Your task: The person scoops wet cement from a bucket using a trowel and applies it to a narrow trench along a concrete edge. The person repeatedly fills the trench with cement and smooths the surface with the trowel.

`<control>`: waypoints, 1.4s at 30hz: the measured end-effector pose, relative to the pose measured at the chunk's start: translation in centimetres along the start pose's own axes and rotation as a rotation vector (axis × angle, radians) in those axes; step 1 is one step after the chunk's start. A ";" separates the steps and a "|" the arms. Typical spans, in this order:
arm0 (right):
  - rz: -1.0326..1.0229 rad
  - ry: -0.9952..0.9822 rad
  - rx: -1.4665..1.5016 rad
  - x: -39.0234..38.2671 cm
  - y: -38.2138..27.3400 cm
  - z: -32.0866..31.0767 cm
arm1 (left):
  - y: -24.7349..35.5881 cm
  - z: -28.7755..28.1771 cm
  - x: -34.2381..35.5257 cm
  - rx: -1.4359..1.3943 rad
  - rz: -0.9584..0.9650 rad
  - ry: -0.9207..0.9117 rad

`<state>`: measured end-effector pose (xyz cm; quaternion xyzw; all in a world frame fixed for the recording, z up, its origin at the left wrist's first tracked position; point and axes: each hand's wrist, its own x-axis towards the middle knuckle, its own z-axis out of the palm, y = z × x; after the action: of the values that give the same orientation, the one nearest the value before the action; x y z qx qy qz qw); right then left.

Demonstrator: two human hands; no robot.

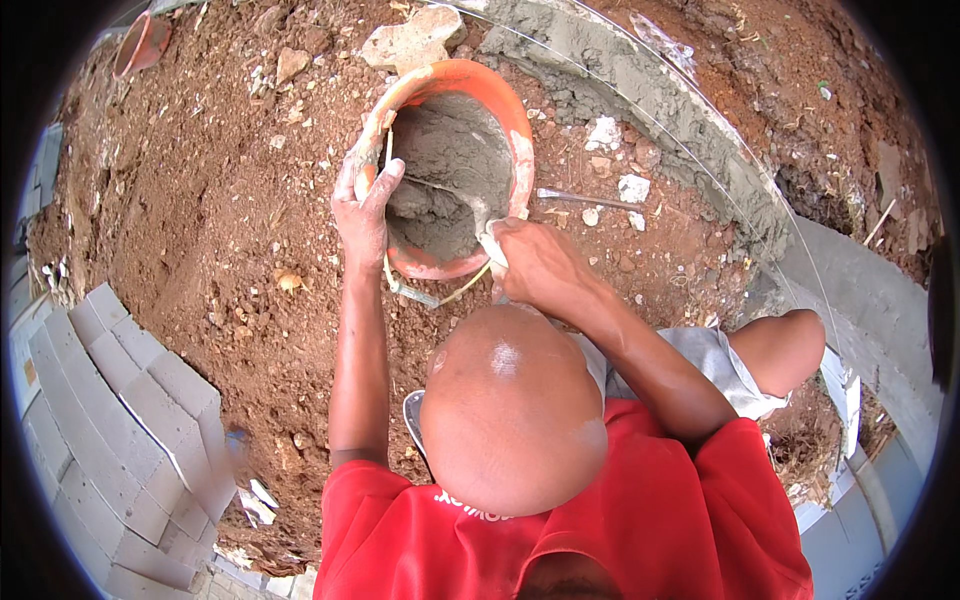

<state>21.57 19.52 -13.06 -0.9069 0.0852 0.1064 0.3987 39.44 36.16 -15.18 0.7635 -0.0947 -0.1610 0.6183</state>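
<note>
An orange bucket (522,150), its rim smeared with mortar, sits tilted on the soil in front of me. Wet grey mortar (450,140) lies inside it. My left hand (363,205) grips the left side of the rim, thumb over the edge. At the near right of the rim, my right hand (540,262) is closed around the pale handle of what looks like a mortar-coated trowel (480,212). Its blade reaches into the mortar and is largely covered by it. The bucket's thin handle (415,294) hangs down on the near side.
A thin metal rod (590,198) lies right of the bucket among white stones (633,188). Fresh mortar (650,110) forms a curved band beyond, with a taut string above it. Grey paving blocks (140,390) are stacked at left. Another orange container (143,45) lies far left.
</note>
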 end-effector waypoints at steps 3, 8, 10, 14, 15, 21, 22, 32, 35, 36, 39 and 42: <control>0.163 -0.124 0.118 -0.8 1.8 -3.7 | -0.3 0.0 0.8 0.002 0.008 -0.006; 0.576 -0.389 0.960 3.9 1.0 -6.6 | 0.2 0.1 0.7 -0.002 -0.033 -0.024; 0.591 -0.549 0.803 4.0 2.0 -3.2 | -0.3 -0.1 0.7 0.022 -0.031 -0.021; 0.557 -0.529 0.323 0.4 1.8 -6.1 | -0.6 -0.9 0.4 -0.001 0.024 0.016; 0.532 -0.452 0.210 -0.6 1.6 -7.3 | -0.5 -0.7 0.5 -0.027 0.019 0.014; 0.324 -0.324 0.075 1.0 4.7 -4.7 | -1.7 0.7 1.3 -0.097 0.026 0.036; 0.243 -0.260 0.141 1.7 6.1 -0.2 | -1.1 1.3 1.1 -0.114 0.018 0.035; 0.440 -0.348 0.726 1.3 -0.4 1.0 | -1.5 0.6 1.3 -0.214 0.031 0.063; 0.341 -0.260 0.697 0.2 2.2 0.0 | -2.4 -0.6 2.3 -0.195 0.026 0.033; 0.412 -0.247 0.755 -0.1 1.9 -1.8 | -2.5 -1.3 2.6 -0.183 -0.016 0.050; 0.532 -0.245 0.783 -2.0 3.9 -6.4 | -3.3 -3.1 3.2 -0.049 -0.025 0.024; 0.563 -0.114 0.695 -5.2 8.4 -10.8 | -3.0 -2.8 3.2 0.043 0.060 0.060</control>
<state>15.85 6.30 -10.52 -0.6534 0.3373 0.2257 0.6390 43.26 38.26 -18.04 0.7778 -0.1024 -0.1173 0.6089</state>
